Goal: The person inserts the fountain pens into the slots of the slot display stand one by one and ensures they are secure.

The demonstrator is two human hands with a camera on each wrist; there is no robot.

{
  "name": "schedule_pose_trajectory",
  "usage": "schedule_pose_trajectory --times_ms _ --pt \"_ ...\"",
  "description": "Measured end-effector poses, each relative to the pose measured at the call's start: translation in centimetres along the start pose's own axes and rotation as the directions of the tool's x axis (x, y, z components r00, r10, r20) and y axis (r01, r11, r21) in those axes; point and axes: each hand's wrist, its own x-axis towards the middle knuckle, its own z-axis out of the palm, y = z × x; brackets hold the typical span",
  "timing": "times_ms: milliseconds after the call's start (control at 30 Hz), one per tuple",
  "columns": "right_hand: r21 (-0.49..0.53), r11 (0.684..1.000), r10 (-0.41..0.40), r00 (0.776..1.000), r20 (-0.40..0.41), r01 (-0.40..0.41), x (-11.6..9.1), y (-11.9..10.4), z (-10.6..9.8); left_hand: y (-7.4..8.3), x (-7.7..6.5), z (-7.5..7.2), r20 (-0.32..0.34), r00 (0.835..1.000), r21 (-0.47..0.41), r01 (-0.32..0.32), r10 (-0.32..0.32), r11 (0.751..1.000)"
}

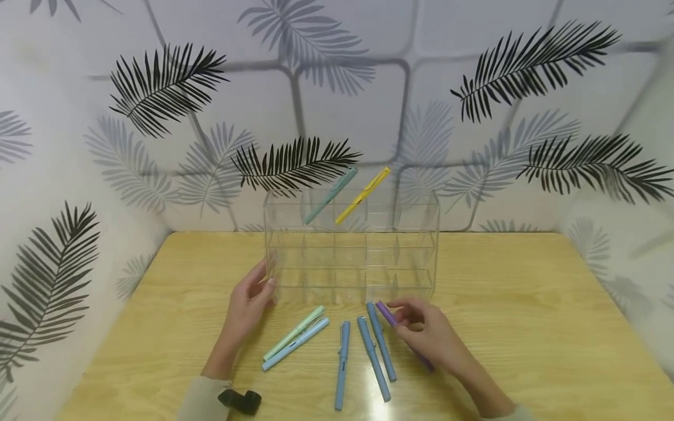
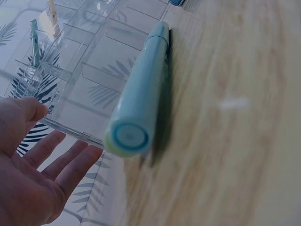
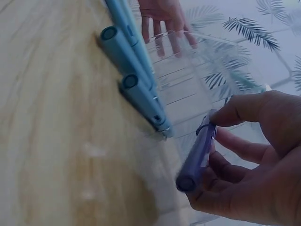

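Note:
My right hand (image 1: 429, 330) pinches a purple pen (image 1: 387, 314) between thumb and fingers, just above the table at the right of the other pens. In the right wrist view the pen's blunt end points toward the camera. At the left side of a clear compartment rack (image 1: 350, 278), my left hand (image 1: 250, 301) touches the edge with its fingers spread and fairly straight. A teal pen (image 1: 330, 196) and a yellow pen (image 1: 362, 196) lean in the rack's top row. Three blue pens (image 1: 343, 365) lie in front of the rack.
Left of the blue pens, a light green pen (image 1: 293, 333) and a light blue pen (image 1: 296, 344) lie side by side on the wooden table (image 1: 500, 280). Behind the table stands a wall (image 1: 347, 117) with a leaf pattern. A dark strap (image 1: 239, 401) is at the left cuff.

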Motion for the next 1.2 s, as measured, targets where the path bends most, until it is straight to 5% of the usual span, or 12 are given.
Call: schedule_pose_trajectory --times_ms 200,433,833,1033,1200 --pt "0.082 0.995 -0.058 0.998 0.005 0.058 -0.3 -1.2 -1.2 0.4 0.5 0.4 0.014 1.000 -0.001 -0.002 0.002 1.000" --pt "0.239 0.970 -0.032 0.999 0.000 0.032 -0.5 -1.6 -2.1 0.3 0.5 0.9 0.015 1.000 -0.016 0.023 -0.023 1.000" --pt "0.154 0.985 -0.062 0.991 -0.115 0.080 -0.6 -2.4 -3.0 0.8 0.8 1.5 0.010 1.000 -0.015 0.016 -0.016 1.000" --pt "0.054 0.995 -0.067 0.968 -0.244 0.082 -0.7 -3.0 -3.5 0.6 0.7 1.2 0.024 1.000 -0.007 0.003 -0.003 1.000" --pt "0.045 0.985 -0.146 0.950 -0.277 0.165 -0.1 -3.5 -3.4 0.5 -0.2 0.4 -0.006 1.000 0.009 0.023 -0.023 1.000"
